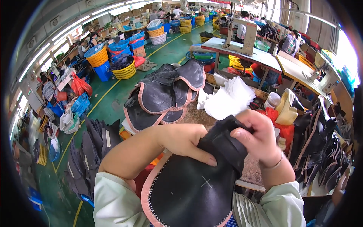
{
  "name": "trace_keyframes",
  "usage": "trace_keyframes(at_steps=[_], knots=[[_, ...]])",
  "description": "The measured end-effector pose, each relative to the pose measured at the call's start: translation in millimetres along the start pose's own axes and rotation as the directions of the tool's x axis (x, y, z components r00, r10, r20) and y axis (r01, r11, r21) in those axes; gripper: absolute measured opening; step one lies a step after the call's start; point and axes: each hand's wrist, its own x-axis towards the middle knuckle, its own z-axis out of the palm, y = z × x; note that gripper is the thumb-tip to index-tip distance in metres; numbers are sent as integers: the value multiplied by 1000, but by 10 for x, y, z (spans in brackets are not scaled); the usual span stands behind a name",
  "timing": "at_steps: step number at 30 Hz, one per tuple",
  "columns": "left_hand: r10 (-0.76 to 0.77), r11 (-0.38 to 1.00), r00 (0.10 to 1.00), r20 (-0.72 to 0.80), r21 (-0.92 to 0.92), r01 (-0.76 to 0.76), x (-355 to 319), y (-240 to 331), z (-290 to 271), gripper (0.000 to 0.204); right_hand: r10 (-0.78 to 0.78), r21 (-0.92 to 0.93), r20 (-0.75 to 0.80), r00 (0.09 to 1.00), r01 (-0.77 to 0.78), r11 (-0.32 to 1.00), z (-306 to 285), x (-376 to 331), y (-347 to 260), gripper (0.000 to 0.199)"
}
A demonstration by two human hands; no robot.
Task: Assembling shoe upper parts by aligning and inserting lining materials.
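Close in front of me is a black shoe upper (189, 189) with a pink edge, white zigzag stitching and a chalk cross on it. My left hand (185, 142) grips it near its folded top, thumb lying across the black face and the other fingers hidden behind. At the upper right corner, my right hand (257, 136) pinches the folded dark band (227, 142) between thumb and curled fingers. Beyond my hands, similar black uppers with pink edges (159, 96) lie heaped on the work table (198, 117).
White sheets (230, 98) are piled behind my right hand, beside a white tub (272, 100) and a red bag (284, 132). More black pieces hang at right (314, 140); dark grey pieces (92, 151) stand at left. A sewing machine (242, 36) and yellow baskets (124, 70) are farther off.
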Motion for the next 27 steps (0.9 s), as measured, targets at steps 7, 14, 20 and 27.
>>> trace_keyframes(at_steps=[7, 14, 20, 27], knots=[[-51, 971, 954, -295, 210, 117, -215, -147, -149, 32, 242, 328, 674, 698, -576, 749, -173, -694, 992, 36], [700, -44, 711, -68, 989, 138, 76, -318, -140, 38, -130, -927, -22, 991, 28, 373, -232, -710, 496, 42], [586, 128, 810, 15, 985, -112, 321, -2035, 337, 32, 514, -883, 194, 836, -80, 463, 479, -1745, 954, 46], [546, 271, 818, -178, 962, 28, 297, -2184, 574, 34, 445, -717, -161, 881, -415, 561, 167, -1230, 1420, 50]])
